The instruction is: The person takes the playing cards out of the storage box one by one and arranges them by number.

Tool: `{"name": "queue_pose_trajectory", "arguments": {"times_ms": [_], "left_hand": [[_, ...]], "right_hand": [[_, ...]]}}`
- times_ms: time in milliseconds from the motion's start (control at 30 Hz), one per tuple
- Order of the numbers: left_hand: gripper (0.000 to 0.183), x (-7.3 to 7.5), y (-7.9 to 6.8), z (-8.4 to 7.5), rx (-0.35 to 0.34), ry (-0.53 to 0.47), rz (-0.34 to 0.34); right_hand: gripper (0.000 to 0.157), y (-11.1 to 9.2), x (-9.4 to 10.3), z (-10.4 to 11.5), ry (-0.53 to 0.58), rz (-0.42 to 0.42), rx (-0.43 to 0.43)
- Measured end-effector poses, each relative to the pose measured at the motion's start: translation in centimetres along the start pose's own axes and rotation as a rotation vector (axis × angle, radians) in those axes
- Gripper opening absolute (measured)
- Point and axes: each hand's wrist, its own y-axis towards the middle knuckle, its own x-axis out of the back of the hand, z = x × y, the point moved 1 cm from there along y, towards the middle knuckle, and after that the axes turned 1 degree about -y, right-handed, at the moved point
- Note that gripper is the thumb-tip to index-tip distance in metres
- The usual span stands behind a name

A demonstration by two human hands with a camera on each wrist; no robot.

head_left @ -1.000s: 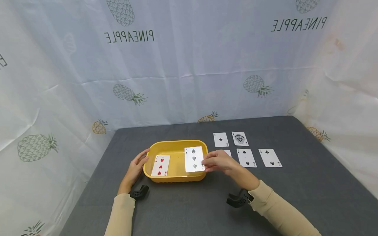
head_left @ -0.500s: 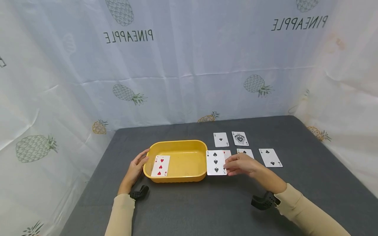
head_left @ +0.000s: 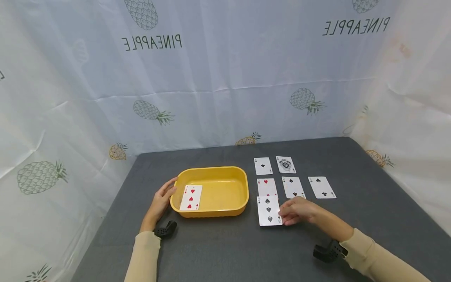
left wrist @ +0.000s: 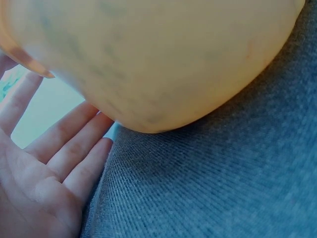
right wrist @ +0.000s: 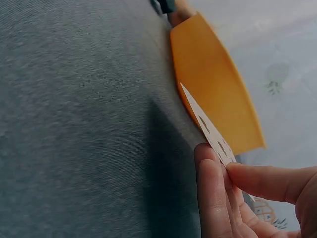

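White curtain (head_left: 218, 51) wraps the table (head_left: 211, 250) at back & both sides, hanging in soft vert. folds! Mirrored PINEAPPLE lettering (head_left: 152, 42) up top L, a 2nd mirrored word (head_left: 356, 26) up top R, each w/ a grey-green pineapple (head_left: 141, 13) above it, cut off at the top. Lower down, small orange pineapples (head_left: 117, 152) show near the table's edge: one L, one ctr, one R. Big green pineapple (head_left: 36, 177) out on the L panel! Long horiz. crease (head_left: 225, 89) runs across mid-curtain; faint brownish blotch (head_left: 405, 51) far R. Table's dk grey, finely ribbed up close.
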Motion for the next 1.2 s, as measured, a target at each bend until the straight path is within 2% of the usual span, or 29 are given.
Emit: {"name": "queue_pose_trajectory", "arguments": {"times_ms": [233, 567, 833, 1067, 1200], "left_hand": [[0.056, -0.1, 0.2, 0.0, 0.017, 0.003, -0.008], [0.056, -0.1, 0.1, 0.0, 0.016, -0.004, -0.015], [0.056, -0.1, 0.0, 0.0, 0.005, -0.009, -0.016], [0.056, -0.1, 0.1, 0.1, 0.017, -0.006, -0.019], [0.056, -0.1, 0.1, 0.0, 0.008, -0.007, -0.018]], "right_hand": [[0.004, -0.5, -0.1, -1.5, 0.01, 0.017, -0.022], [0.011, -1.2, -0.4, -2.3, -0.023, 0.011, -0.034], [0.019, -1.5, -0.6, -2.1, -0.072, -0.026, -0.03], [0.019, -1.7, -0.3, -1.7, -0.172, -0.049, -0.017], [0.018, -1.9, -0.2, -1.3, -0.188, -0.03, -0.016]]}}
